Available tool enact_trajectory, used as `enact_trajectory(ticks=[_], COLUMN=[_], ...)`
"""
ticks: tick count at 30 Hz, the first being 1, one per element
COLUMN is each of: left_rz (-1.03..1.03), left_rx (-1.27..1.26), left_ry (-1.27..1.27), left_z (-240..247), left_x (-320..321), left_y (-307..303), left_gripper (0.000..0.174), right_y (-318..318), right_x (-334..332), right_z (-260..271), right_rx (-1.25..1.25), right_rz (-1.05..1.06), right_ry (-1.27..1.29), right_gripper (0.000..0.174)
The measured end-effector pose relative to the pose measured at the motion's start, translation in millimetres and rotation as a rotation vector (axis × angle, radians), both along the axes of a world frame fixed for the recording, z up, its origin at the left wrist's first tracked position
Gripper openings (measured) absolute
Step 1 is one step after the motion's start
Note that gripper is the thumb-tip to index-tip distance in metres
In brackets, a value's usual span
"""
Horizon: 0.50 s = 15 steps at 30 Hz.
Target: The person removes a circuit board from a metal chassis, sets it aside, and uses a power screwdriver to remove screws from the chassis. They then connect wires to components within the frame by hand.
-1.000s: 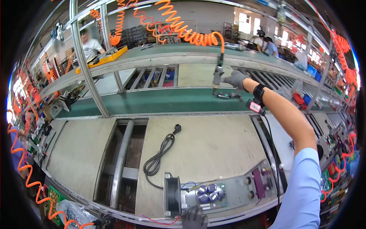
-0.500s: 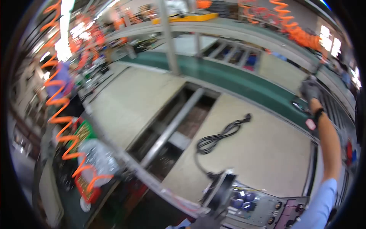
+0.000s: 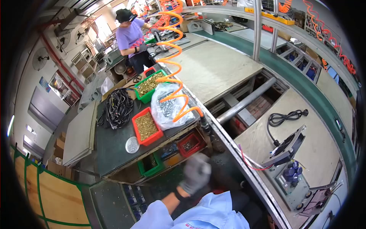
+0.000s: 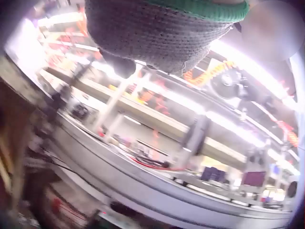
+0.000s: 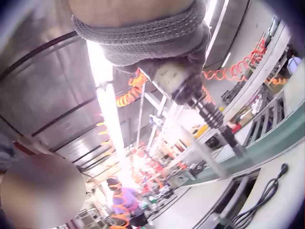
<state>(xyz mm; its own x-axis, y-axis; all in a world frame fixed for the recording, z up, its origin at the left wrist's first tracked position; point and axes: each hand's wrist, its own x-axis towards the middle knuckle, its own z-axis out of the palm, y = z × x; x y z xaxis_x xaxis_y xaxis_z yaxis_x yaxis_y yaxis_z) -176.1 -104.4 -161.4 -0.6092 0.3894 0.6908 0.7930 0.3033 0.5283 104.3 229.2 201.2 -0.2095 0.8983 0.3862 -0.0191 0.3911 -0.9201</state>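
Note:
My gloved left hand [image 3: 196, 173], blurred, hovers in front of the parts bench, close to a red bin on its lower shelf [image 3: 190, 145]. Nothing shows in its fingers; the left wrist view has mostly the back of the grey glove [image 4: 157, 36]. Outside the head view, my right hand [image 5: 157, 55] grips a power screwdriver [image 5: 178, 83], its bit pointing down over the line. On the worktop sits a metal chassis [image 3: 284, 187] with purple capacitors [image 3: 292, 172], an upright black-and-metal end panel [image 3: 289, 147] and a coiled black power cord [image 3: 284, 119].
On the bench top are a green bin [image 3: 149, 87] and a red bin [image 3: 146, 128] of brass-coloured parts, a plastic bag [image 3: 169, 108] and black cables [image 3: 117, 107]. An orange coiled hose [image 3: 177, 76] hangs across them. A roller gap [image 3: 248, 101] splits the worktop. Another person [image 3: 129, 36] works beyond.
The head view has swung left toward the bench. My left hand has left the chassis for the bins. My right hand, earlier at the hanging screwdriver, now holds it outside the head view.

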Motion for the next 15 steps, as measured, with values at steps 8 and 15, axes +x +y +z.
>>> enact_trajectory(ticks=[8,15], left_rz=[0.993,0.638], left_rx=[-0.495,-0.555], left_ry=[-0.112,-0.061], left_z=[-49.6,-82.7], left_x=[-166.0,-223.7], left_y=[-242.3,-279.9], left_gripper=[0.082,0.038], right_y=[-96.0,-102.9], right_x=[65.7,41.3], right_z=[-188.9,-299.3], right_rx=[-0.293,-0.169], right_rz=[0.250,0.085], right_ry=[-0.062,-0.083], right_gripper=[0.035,0.014])
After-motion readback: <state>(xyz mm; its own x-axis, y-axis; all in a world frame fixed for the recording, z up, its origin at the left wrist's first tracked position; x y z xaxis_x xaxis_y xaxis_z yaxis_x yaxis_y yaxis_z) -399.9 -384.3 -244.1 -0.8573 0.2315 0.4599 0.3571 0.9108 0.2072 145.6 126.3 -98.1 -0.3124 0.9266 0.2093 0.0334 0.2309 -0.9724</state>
